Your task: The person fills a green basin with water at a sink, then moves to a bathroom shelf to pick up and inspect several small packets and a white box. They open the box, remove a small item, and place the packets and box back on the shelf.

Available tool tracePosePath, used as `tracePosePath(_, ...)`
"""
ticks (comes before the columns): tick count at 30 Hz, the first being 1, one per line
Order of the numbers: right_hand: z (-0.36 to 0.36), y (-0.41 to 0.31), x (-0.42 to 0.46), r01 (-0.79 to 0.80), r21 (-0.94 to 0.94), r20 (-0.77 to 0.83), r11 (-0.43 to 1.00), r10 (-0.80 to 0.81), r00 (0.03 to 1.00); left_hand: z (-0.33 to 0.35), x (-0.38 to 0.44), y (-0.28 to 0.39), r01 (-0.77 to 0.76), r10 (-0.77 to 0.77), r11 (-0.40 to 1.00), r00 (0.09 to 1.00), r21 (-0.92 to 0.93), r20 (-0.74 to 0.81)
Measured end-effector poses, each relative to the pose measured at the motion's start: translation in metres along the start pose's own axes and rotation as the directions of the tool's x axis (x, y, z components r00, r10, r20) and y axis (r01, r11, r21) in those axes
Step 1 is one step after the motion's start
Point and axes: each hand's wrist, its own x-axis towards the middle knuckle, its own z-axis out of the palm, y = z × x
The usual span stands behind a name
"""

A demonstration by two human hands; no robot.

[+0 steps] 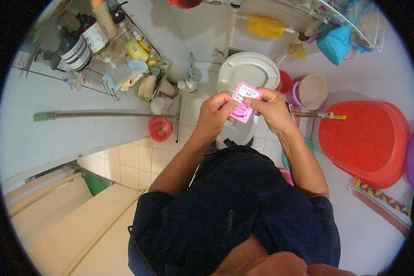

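Observation:
A small pink and white sachet (pixel 241 111) with printing on it is held flat between both hands, above a white toilet (pixel 250 71). My left hand (pixel 214 112) pinches its left edge between thumb and fingers. On the opposite side, my right hand (pixel 270 107) grips the upper right edge, its thumb lying across the front. The two thumbs are close together over the packet's middle. Whether the sachet has been torn is not clear. Part of the toilet is hidden behind my hands and the packet.
At left, a wire shelf (pixel 105 67) carries several bottles and cloths. A green-handled pole (pixel 107 115) stands out near a red basket (pixel 160 130). To the right are a large red plastic tub (pixel 364 141) and a cream-rimmed bucket (pixel 313 91). A yellow cloth (pixel 266 27) hangs behind the toilet.

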Motion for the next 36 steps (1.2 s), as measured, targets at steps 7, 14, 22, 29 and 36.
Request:
tracePosePath(7, 0.003, -0.004, -0.005, 0.113, -0.097, 0.016, 0.989, -0.111, 0.994, 0.001, 0.000, 0.001, -0.077, 0.073, 0.992, 0.996, 0.097, 0.049)
tracePosePath(14, 0.002, 0.000, -0.007, 0.177, -0.168, 0.020, 0.970, -0.177, 0.984, 0.005, -0.003, 0.000, -0.126, 0.118, 0.980, 0.991, 0.156, 0.064)
tracePosePath(22, 0.002, 0.002, -0.010, 0.172, -0.180, 0.001, 0.968, -0.175, 0.985, 0.007, -0.005, -0.002, -0.092, 0.085, 0.986, 0.995, 0.138, 0.055)
tracePosePath(29, 0.000, -0.004, -0.012, 0.101, -0.146, -0.132, 0.984, -0.121, 0.984, 0.014, -0.007, -0.004, -0.030, 0.028, 0.999, 0.994, 0.019, 0.104)
tracePosePath(36, 0.003, 0.000, -0.015, 0.179, -0.196, -0.152, 0.964, -0.210, 0.966, 0.023, -0.012, 0.000, -0.068, 0.068, 0.998, 0.996, -0.013, 0.050)
